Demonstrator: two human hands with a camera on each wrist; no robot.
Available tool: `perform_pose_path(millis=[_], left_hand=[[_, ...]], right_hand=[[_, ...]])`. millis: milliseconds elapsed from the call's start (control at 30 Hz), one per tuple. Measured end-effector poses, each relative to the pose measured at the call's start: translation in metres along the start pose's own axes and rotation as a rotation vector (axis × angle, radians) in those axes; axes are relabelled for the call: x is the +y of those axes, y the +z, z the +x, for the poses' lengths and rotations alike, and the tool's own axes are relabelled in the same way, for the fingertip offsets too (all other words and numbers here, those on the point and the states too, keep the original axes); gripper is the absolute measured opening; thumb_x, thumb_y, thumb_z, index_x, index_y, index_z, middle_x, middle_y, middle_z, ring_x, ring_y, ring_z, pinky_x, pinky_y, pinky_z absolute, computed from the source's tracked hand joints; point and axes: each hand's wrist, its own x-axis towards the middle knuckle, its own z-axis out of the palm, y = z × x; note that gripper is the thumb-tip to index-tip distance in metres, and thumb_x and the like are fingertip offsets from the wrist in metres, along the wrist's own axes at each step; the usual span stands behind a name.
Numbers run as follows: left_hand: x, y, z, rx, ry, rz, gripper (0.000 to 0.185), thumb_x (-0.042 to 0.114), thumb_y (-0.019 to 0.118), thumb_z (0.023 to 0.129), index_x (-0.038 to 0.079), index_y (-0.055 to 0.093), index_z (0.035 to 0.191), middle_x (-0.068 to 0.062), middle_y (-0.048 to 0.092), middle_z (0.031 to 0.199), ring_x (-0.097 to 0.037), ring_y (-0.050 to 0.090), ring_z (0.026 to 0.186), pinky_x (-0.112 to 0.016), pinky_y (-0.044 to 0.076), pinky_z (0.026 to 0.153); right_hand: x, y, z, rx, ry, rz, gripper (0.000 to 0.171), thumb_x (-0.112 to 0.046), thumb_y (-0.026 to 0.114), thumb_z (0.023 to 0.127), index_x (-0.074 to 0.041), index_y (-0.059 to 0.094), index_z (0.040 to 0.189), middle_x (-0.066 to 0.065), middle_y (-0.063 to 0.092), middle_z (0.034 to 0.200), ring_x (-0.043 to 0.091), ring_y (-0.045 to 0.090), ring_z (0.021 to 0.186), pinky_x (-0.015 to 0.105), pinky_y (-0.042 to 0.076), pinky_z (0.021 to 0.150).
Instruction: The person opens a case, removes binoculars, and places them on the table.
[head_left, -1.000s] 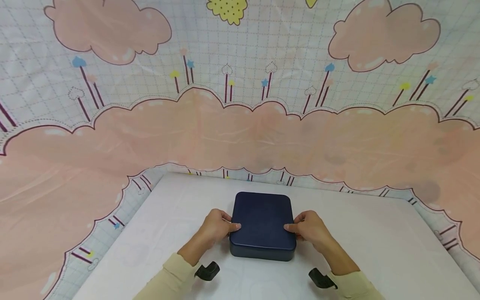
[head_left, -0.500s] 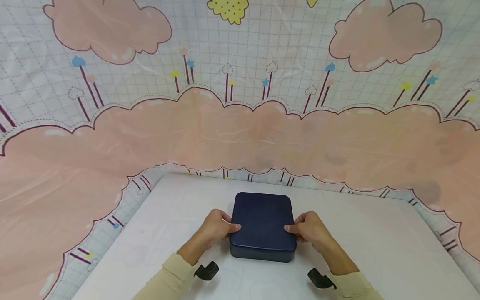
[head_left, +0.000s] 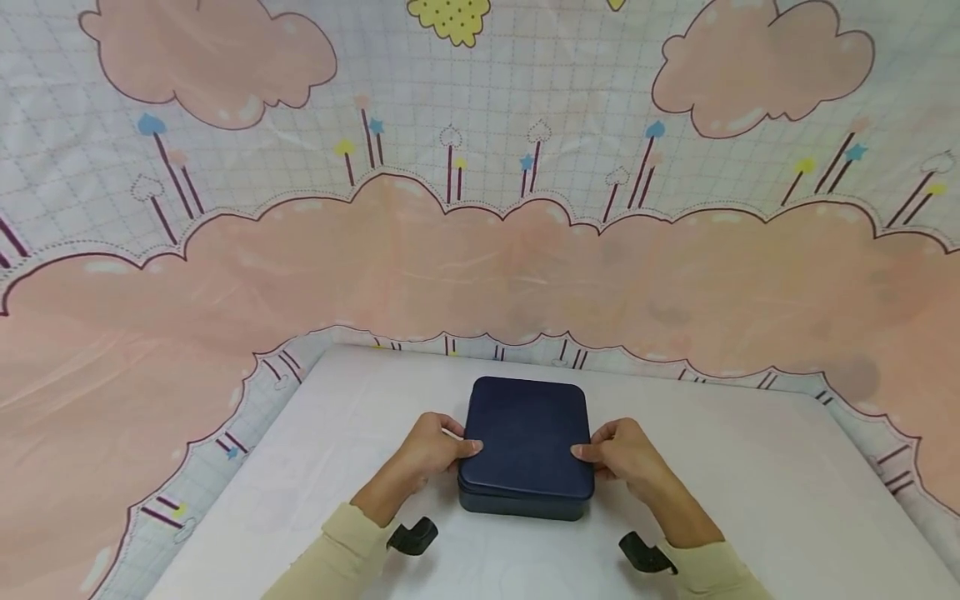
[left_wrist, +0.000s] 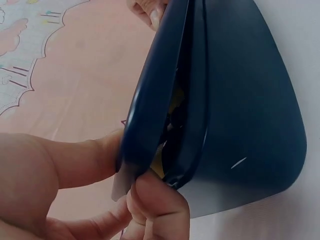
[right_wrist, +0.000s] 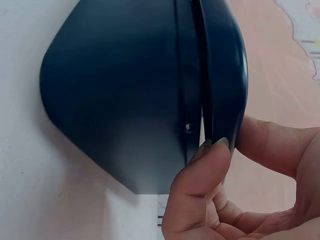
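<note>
A dark navy rectangular tin with rounded corners rests on the white table. Its lid [head_left: 528, 433] sits slightly raised off the base [head_left: 521, 506]. My left hand [head_left: 431, 446] pinches the lid's left edge, thumb on top and fingers beneath the rim. At the opposite edge, my right hand [head_left: 628, 454] pinches the lid the same way. The left wrist view shows a narrow gap between lid and base [left_wrist: 245, 100], with yellowish and dark contents [left_wrist: 172, 115] partly visible. In the right wrist view a thinner gap runs beside the base [right_wrist: 115, 95]; most of the inside is hidden.
The white tabletop [head_left: 750, 467] extends around the tin on all sides. Behind and beside it hangs a pink and white cloth [head_left: 480, 275] printed with clouds. A black wrist camera [head_left: 414, 537] is strapped under the left sleeve, and another camera [head_left: 645, 554] under the right.
The lid has risen slightly from the base, opening a small gap at the near side. Both hands have moved up a little with it. The head view has shifted slightly.
</note>
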Motion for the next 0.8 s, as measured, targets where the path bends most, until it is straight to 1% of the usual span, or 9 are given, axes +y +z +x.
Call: perform_pose_path(millis=[233, 433, 633, 800], left_hand=[[0.002, -0.004, -0.005, 0.002, 0.003, -0.018, 0.033, 0.013, 0.084, 0.088, -0.003, 0.063, 0.107, -0.009, 0.067, 0.086, -0.017, 0.059, 0.068, -0.027, 0.05, 0.059], [0.006, -0.008, -0.01, 0.01, 0.011, -0.037, 0.033, 0.013, 0.084, 0.088, -0.004, 0.063, 0.108, -0.008, 0.065, 0.082, -0.017, 0.056, 0.065, -0.028, 0.048, 0.058], [0.008, -0.012, -0.015, 0.009, 0.016, -0.054, 0.034, 0.012, 0.084, 0.088, -0.005, 0.064, 0.108, -0.009, 0.065, 0.082, -0.018, 0.058, 0.065, -0.029, 0.05, 0.059], [0.007, -0.015, -0.018, 0.015, 0.02, -0.079, 0.035, 0.011, 0.084, 0.087, -0.005, 0.063, 0.109, -0.01, 0.066, 0.084, -0.017, 0.059, 0.065, -0.029, 0.052, 0.06]], right_hand=[[-0.008, -0.001, -0.004, -0.001, -0.009, 0.006, 0.027, -0.008, 0.083, 0.086, 0.005, 0.061, 0.096, 0.01, 0.063, 0.084, 0.021, 0.061, 0.069, 0.032, 0.057, 0.061], [-0.012, -0.002, -0.006, -0.011, -0.03, 0.025, 0.027, -0.009, 0.084, 0.086, 0.004, 0.062, 0.095, 0.009, 0.063, 0.082, 0.021, 0.062, 0.068, 0.032, 0.058, 0.061], [-0.015, -0.002, -0.008, -0.023, -0.033, 0.05, 0.026, -0.007, 0.082, 0.087, 0.005, 0.06, 0.094, 0.008, 0.062, 0.081, 0.02, 0.061, 0.067, 0.032, 0.057, 0.061], [-0.019, -0.001, -0.011, -0.036, -0.06, 0.05, 0.026, -0.008, 0.082, 0.088, 0.005, 0.06, 0.093, 0.008, 0.063, 0.077, 0.019, 0.062, 0.064, 0.033, 0.057, 0.06]])
